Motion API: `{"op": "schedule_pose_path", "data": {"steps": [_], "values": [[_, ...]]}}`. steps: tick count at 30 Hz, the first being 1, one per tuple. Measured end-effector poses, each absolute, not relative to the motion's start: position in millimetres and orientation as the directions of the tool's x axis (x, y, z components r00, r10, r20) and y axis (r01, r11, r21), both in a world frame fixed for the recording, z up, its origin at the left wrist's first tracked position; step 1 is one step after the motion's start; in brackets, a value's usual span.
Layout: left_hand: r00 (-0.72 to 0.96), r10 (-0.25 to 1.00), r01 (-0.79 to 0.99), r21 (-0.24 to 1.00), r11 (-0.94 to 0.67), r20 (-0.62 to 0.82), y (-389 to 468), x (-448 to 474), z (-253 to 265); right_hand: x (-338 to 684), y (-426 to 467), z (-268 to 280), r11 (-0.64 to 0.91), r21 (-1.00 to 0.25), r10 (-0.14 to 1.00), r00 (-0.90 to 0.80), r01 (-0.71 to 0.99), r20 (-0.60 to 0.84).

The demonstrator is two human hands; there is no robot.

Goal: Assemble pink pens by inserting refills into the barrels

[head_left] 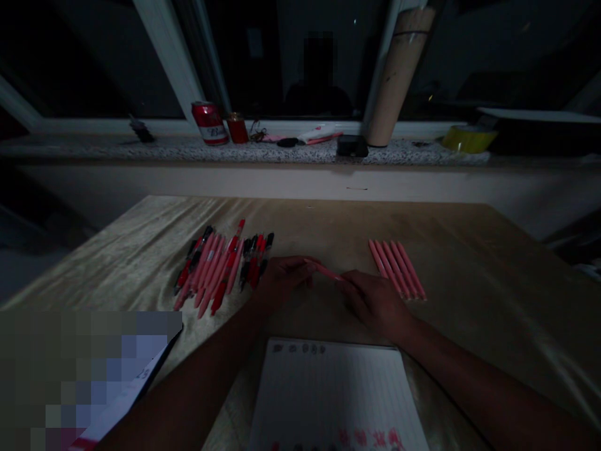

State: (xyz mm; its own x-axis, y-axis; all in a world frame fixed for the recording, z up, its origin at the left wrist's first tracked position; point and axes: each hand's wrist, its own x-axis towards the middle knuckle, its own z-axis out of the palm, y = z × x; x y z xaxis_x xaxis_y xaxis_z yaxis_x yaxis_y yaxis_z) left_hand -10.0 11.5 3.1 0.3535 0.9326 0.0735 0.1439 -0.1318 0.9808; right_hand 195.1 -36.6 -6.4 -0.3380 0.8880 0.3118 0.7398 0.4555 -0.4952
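A pink pen (323, 270) is held level between my two hands above the table. My left hand (288, 275) pinches its left end, and my right hand (370, 297) grips its right end. Left of my left hand lies a loose pile of pink pens (211, 263), with red and black pens (256, 257) among and beside them. To the right of my right hand, several pink pens (397, 269) lie side by side in a slanted row. Below my hands is an open lined notebook (333, 388) with dark scribbles along its top and red writing lower down.
A cloth-covered table (305, 219) reaches to the wall under a window. Along the stone sill (300, 153) stand a red and white can (210, 125), a red jar (237, 128), a tall cardboard tube (399, 75) and a yellow tape roll (469, 139). A blurred-out sheet (154, 369) lies at lower left.
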Motion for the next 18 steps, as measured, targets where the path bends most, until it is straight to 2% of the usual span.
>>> {"op": "schedule_pose_path", "data": {"steps": [5, 9, 14, 18], "values": [[0.417, 0.904, 0.137, 0.976, -0.167, 0.096, 12.8, -11.9, 2.9, 191.5, -37.7, -3.8, 0.422, -0.457, 0.906, -0.349, 0.783, 0.238], [0.424, 0.899, 0.115, 0.978, -0.176, 0.112, 13.4, -12.3, 3.6, 190.7, -39.7, -0.5, 0.402, -0.499, 0.916, -0.347, 0.768, 0.204], [0.381, 0.919, 0.075, 0.987, -0.144, 0.105, 11.5, -11.3, 4.7, 191.0, -39.2, -4.0, 0.373, -0.703, 0.926, -0.288, 0.605, 0.244], [0.338, 0.937, 0.021, 0.995, -0.102, 0.089, 12.2, -12.0, 0.6, 191.1, -35.4, -10.0, 0.238, -0.911, 0.97, -0.035, 0.336, 0.24]]}}
